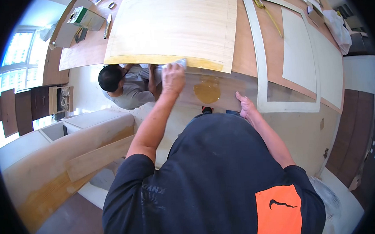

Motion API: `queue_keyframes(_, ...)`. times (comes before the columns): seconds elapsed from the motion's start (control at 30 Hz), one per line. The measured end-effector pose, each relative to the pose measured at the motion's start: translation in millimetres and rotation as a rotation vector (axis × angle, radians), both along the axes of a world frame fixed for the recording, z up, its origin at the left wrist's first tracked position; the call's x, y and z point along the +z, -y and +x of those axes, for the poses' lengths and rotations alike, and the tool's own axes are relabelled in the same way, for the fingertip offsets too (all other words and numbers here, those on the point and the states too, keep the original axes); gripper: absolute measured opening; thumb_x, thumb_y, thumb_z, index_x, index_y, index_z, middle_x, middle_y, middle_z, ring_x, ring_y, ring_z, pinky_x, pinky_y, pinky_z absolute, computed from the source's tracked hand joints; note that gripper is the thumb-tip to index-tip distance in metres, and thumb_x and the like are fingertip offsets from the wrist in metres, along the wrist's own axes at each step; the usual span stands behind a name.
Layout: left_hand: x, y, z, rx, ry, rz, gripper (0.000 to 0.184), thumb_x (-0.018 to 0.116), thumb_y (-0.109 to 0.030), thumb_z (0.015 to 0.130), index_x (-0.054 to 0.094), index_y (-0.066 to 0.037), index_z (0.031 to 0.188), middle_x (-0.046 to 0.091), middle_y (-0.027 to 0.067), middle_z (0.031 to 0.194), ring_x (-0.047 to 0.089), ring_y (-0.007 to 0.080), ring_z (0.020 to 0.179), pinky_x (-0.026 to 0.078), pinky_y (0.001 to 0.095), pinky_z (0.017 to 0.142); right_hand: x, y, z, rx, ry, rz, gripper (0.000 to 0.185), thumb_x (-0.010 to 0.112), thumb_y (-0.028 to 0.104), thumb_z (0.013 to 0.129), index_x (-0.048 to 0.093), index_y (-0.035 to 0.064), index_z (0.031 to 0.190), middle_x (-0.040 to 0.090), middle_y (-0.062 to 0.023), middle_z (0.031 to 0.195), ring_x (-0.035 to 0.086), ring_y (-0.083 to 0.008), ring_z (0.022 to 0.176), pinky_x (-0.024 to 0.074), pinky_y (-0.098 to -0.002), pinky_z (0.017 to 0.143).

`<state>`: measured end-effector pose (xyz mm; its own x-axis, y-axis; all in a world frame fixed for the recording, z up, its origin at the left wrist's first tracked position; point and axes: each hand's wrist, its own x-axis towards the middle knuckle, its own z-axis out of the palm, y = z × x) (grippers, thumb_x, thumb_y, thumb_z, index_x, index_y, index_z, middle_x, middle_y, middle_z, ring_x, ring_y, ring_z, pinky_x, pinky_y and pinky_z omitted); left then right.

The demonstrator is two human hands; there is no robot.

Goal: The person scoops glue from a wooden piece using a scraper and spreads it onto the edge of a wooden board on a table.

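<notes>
l hand (173, 79) closed on a whitish pad (181, 63) — pad abt midway along near edge of panel (171, 25), at the yellow strip (147, 58). r hand (247, 105) nr near l corner of frame (261, 78), thumb out — can't tell if fingers grip anything.

"What's in the left hand (174, 78)?"

"A soft-looking whitish pad (181, 64), at the near edge of the pale rectangular wooden panel (171, 23), along its glossy yellow border strip (137, 59)."

"And the right hand (247, 106)?"

"Loose, thumb spread, just beside the white rectangular frame (261, 72)."

"Who's that down low?"

"A person in a grey shirt (130, 91), by the panel's near edge. A roundish amber patch (207, 89) shows between the wearer's hands."
</notes>
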<state>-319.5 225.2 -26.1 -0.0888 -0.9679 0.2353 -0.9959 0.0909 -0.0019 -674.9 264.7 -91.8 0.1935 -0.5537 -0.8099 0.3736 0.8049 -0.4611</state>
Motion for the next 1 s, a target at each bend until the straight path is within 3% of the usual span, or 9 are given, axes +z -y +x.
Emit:
queue_keyframes(0.17, 26.5, -10.1, -74.3, -0.264, -0.185, 0.165, 0.024, 0.061, -0.009, 0.080, 0.066, -0.007, 0.103, 0.066, 0.0090, 0.104, 0.059, 0.0315, 0.101, 0.045, 0.0469, 0.087, -17.7, 1.6, -1.5, -0.021, 0.045, -0.011, 0.058, 0.079, 0.032, 0.092, 0.057, 0.0039, 0.137, 0.065, -0.0144, 0.132, 0.062, -0.0299, 0.123, 0.0502, -0.0512, 0.105)
queue_keyframes(0.3, 47.2, 7.4, -80.2, -0.227, -0.205, 0.103, 0.020, 0.061, -0.015, 0.082, 0.067, -0.006, 0.099, 0.064, 0.0097, 0.103, 0.058, 0.0304, 0.103, 0.045, 0.0471, 0.089, -2.2, 3.9, -0.4, -0.013, 0.103, -0.018, 0.056, 0.079, 0.032, 0.092, 0.057, 0.0054, 0.136, 0.065, -0.0140, 0.131, 0.063, -0.0301, 0.121, 0.0517, -0.0516, 0.103)
queue_keyframes(0.43, 21.5, -1.3, -80.5, -0.226, -0.076, 0.022, 0.017, 0.062, -0.012, 0.080, 0.064, -0.009, 0.097, 0.063, 0.0063, 0.100, 0.058, 0.0302, 0.098, 0.045, 0.0464, 0.084, -10.8, 4.8, -1.5, -0.019, 0.112, -0.025, 0.058, 0.078, 0.032, 0.093, 0.053, 0.0078, 0.139, 0.065, -0.0139, 0.131, 0.062, -0.0314, 0.123, 0.0515, -0.0554, 0.103)
queue_keyframes(0.57, 32.2, -14.1, -83.2, -0.334, -0.172, 0.172, 0.026, 0.063, -0.011, 0.079, 0.066, -0.009, 0.105, 0.064, 0.0056, 0.104, 0.058, 0.0290, 0.103, 0.045, 0.0458, 0.085, -21.1, 7.5, -9.1, -0.008, 0.187, -0.032, 0.056, 0.078, 0.031, 0.093, 0.055, 0.0079, 0.139, 0.066, -0.0131, 0.131, 0.062, -0.0319, 0.124, 0.0517, -0.0566, 0.103)
queue_keyframes(0.73, 24.6, -1.7, -73.2, -0.340, -0.170, -0.014, 0.026, 0.061, -0.017, 0.082, 0.066, -0.008, 0.107, 0.064, 0.0058, 0.105, 0.058, 0.0273, 0.104, 0.045, 0.0452, 0.087, -14.4, 9.9, -9.1, -0.006, 0.145, 0.037, 0.055, 0.079, 0.030, 0.093, 0.055, 0.0090, 0.138, 0.066, -0.0122, 0.132, 0.062, -0.0312, 0.124, 0.0519, -0.0562, 0.102)
queue_keyframes(1.0, 30.6, -0.8, -86.5, -0.375, -0.209, 0.012, 0.035, 0.060, -0.019, 0.084, 0.064, -0.006, 0.116, 0.062, 0.0081, 0.110, 0.057, 0.0279, 0.105, 0.045, 0.0453, 0.089, -0.8, 10.8, -4.5, -0.024, 0.094, 0.027, 0.057, 0.080, 0.029, 0.091, 0.055, 0.0087, 0.138, 0.065, -0.0127, 0.132, 0.063, -0.0304, 0.122, 0.0523, -0.0538, 0.102)
